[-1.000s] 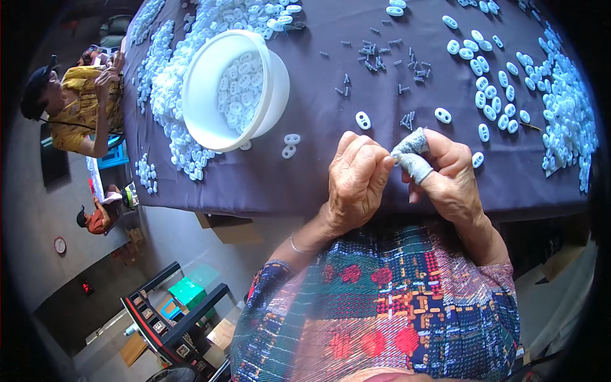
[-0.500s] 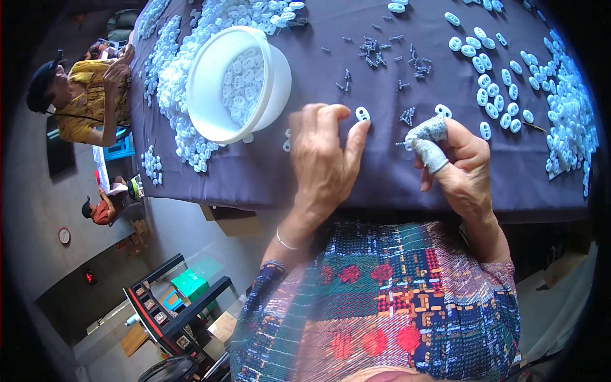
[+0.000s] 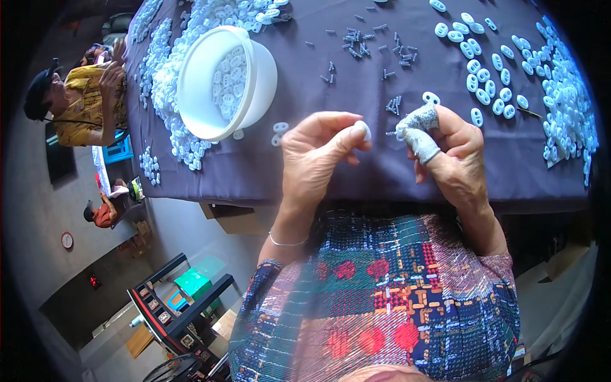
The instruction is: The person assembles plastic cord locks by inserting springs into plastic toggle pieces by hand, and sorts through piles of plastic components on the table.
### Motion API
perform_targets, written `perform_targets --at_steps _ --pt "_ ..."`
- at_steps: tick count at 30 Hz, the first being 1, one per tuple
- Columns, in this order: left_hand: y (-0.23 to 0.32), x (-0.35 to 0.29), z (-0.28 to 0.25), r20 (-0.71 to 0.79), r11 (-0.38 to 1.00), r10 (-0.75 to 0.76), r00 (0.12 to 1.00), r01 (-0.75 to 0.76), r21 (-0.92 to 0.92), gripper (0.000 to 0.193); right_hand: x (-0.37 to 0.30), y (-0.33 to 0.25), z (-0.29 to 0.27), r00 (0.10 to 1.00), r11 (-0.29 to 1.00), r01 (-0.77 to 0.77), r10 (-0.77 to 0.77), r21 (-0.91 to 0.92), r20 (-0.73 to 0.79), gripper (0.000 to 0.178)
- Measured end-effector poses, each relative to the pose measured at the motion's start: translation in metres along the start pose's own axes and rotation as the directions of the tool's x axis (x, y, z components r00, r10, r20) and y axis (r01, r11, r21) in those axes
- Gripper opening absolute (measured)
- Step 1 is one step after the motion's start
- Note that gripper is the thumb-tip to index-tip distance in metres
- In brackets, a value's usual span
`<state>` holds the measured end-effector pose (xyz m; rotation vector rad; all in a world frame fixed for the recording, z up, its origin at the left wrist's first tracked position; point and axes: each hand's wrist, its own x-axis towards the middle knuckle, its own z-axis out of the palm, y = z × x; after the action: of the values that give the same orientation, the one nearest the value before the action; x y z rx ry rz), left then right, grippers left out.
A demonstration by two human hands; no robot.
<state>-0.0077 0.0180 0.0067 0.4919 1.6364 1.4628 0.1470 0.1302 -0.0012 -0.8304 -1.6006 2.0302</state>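
Observation:
My left hand (image 3: 313, 148) is closed in a pinch, with a small white oval plastic piece (image 3: 363, 129) between thumb and index finger. Facing it, my right hand (image 3: 457, 145) has grey wrappings on its thumb and index finger, which grip a small metal spring (image 3: 391, 134) pointing left. Just beyond the right fingertips lie a loose two-hole white oval (image 3: 431, 98) and a little cluster of springs (image 3: 394, 104). Two more white ovals (image 3: 279, 128) rest beside my left hand. The two hands are apart, slightly above the dark tablecloth (image 3: 254, 169).
A white tub (image 3: 266, 86) partly filled with white ovals stands at left, beside a large heap (image 3: 167, 79) of them. Scattered springs (image 3: 356, 46) lie at the far middle. More ovals (image 3: 482, 76) spread right toward another pile (image 3: 569, 114). Beyond the table's left end sits a person (image 3: 89, 95).
My left hand has picked up the white oval from the cloth and now pinches it. My right hand still grips the spring in nearly the same place. The view has shifted slightly.

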Motion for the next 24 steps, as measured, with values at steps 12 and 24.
perform_targets --at_steps 12,24 --pt "-0.011 -0.01 -0.01 0.097 0.947 -0.101 0.99 0.126 -0.295 0.019 0.008 -0.005 0.008 0.994 0.989 0.04 -0.025 -0.139 0.105 0.006" --pt "-0.008 -0.013 -0.002 0.042 0.979 -0.104 0.994 0.11 -0.172 0.017 0.009 0.0 0.006 0.99 0.976 0.065 -0.036 -0.208 0.137 0.004"
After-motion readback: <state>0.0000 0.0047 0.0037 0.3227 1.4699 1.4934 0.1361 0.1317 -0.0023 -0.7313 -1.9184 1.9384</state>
